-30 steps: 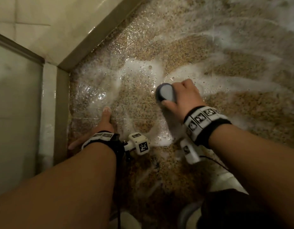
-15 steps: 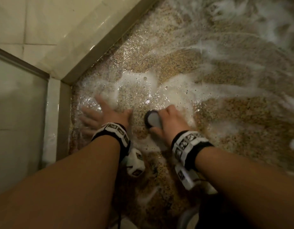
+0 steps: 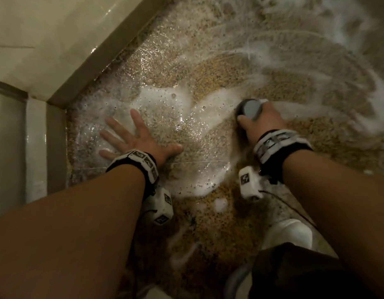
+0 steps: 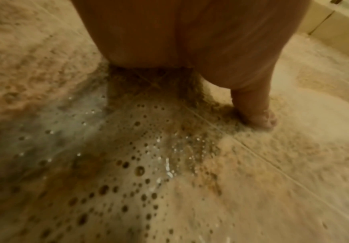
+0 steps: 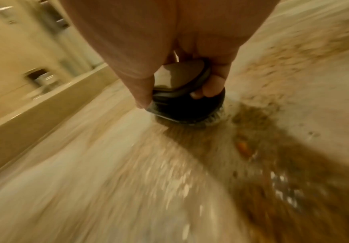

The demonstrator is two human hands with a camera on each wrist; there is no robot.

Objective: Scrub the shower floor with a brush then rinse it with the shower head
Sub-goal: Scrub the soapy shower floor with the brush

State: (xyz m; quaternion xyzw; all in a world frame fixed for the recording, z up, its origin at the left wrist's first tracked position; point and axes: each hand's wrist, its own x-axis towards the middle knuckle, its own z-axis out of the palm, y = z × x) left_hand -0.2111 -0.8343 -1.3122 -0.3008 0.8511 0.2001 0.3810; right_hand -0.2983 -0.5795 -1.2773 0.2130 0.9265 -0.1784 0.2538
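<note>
The speckled brown shower floor (image 3: 208, 229) is wet and streaked with white foam (image 3: 165, 100). My right hand (image 3: 260, 124) grips a round grey scrub brush (image 3: 249, 108) and holds it bristles down on the floor at the centre right. In the right wrist view the brush (image 5: 183, 92) shows dark, with thumb and fingers curled round its knob. My left hand (image 3: 135, 137) lies flat on the wet floor at the left, fingers spread, holding nothing. In the left wrist view only its palm and thumb (image 4: 254, 106) show on the foamy floor (image 4: 148, 164).
A beige tiled wall (image 3: 46, 39) with a raised kerb (image 3: 113, 48) runs along the far left, meeting a glass panel (image 3: 7, 147) at the corner. My knee in dark cloth (image 3: 299, 272) and a white shoe (image 3: 288, 234) are at the bottom right.
The right hand has swept the brush to the right, away from the left hand. The left hand went from its edge to flat with fingers spread, and stays planted near the corner.
</note>
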